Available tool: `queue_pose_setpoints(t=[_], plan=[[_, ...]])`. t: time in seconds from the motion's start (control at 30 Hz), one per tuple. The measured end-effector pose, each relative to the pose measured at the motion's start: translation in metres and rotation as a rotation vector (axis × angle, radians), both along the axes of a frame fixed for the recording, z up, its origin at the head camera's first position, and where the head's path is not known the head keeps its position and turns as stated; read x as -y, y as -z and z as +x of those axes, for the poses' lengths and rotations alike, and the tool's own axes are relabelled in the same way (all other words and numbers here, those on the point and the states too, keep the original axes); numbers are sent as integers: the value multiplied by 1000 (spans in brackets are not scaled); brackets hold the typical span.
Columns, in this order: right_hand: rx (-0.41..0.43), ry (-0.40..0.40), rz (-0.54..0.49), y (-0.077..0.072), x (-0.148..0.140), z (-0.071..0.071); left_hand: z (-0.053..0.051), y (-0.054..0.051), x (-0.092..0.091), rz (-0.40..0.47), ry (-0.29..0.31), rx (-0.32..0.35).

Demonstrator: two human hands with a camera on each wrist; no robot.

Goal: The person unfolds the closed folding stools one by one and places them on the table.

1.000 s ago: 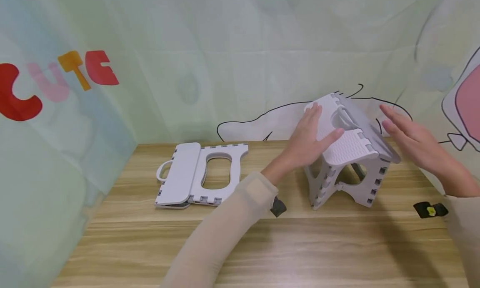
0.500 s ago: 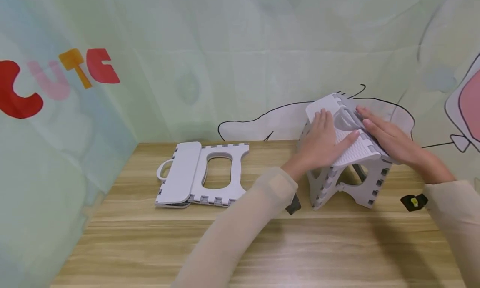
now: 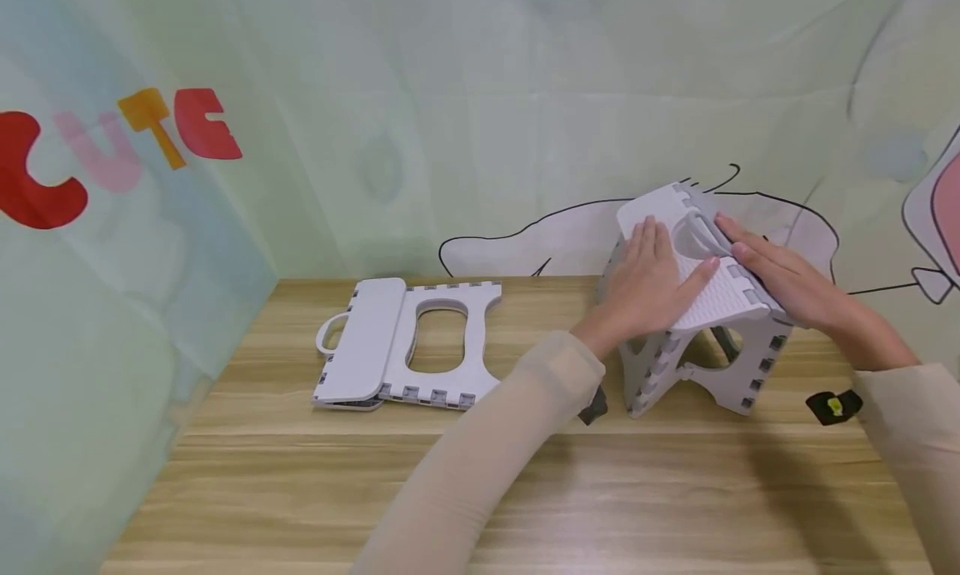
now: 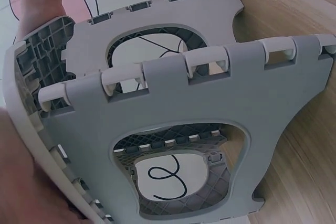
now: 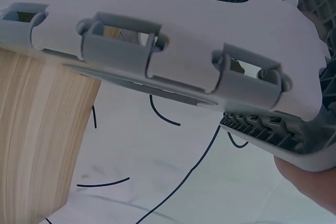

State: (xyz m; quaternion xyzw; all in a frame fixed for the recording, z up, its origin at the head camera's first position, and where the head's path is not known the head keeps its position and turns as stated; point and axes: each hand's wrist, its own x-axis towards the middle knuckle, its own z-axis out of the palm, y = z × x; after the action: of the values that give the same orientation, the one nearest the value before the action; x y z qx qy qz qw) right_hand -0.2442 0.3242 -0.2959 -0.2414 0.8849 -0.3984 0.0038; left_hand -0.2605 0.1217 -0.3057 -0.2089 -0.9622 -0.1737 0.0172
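One white plastic folding stool [image 3: 712, 308] with a peaked seat stands on the wood-grain bench [image 3: 637, 492] at right; a second, flat-folded stool [image 3: 367, 342] (two in all) lies at left. The left hand [image 3: 647, 285] and right hand [image 3: 791, 281] rest on the standing one, fingers straight, close together. Pale-green cloth [image 3: 337, 142] reads "CUTE".

Hands [image 3: 643, 285] closer together on stool [image 3: 718, 307]

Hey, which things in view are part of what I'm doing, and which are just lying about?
Part of it:
- standing folding step stool
- left hand, resting on it
- right hand, against it
- wooden tabletop, supporting it

Apparently just lying about:
- folded-flat step stool, no hand on it
- printed backdrop, hanging behind
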Motion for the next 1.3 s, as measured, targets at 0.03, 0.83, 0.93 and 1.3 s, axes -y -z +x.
queue_pose_setpoints(t=[0.03, 0.83, 0.93, 1.3], plan=[[-1, -8, -2, 1, -1, 0, 0, 0, 0, -7, 0, 0], [-17, 9, 64, -2, 1, -1, -3, -3, 1, -115, -14, -36], [-18, 13, 70, -2, 1, -1, -3, -3, 2, -121, -14, -37], [-11, 42, 111, -2, 1, -2, -1, -5, 3, -135, -19, -27]])
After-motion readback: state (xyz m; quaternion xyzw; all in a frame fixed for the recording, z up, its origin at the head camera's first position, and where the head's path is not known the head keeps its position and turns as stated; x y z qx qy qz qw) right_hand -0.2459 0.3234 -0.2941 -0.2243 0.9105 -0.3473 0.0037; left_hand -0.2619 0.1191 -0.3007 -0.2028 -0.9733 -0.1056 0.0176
